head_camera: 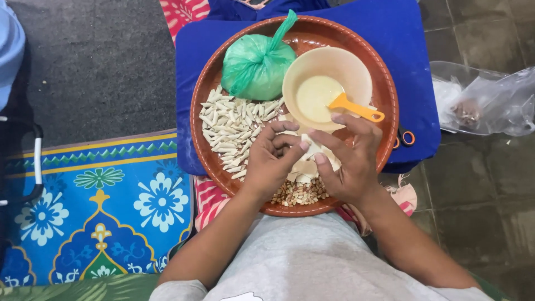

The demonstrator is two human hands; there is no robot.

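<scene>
- A blue cushion lies on the floor in front of the person and bears the work; a patterned blue mat is to the left and a clear plastic bag well apart to the right.
- On the cushion sits a round brown tray, which holds everything in use.
- A tied green bag rests at the far side of the tray, unopened, touching the cream bowl beside it.
- The bowl holds a pale paste, with an orange-handled tool resting in it.
- A heap of finished rolled pieces covers the left part of the tray: judging by its size, a good share of the rolling is done.
- Flat pale wrappers lie stacked under the hands, and a pile of peanuts sits at the near rim, so material is left for more pieces.
- The left hand is curled, its fingertips pinching a wrapper at the middle of the tray.
- The right hand is half open, its thumb and forefinger meeting the same wrapper; the piece looks partly folded, not yet rolled shut.
</scene>
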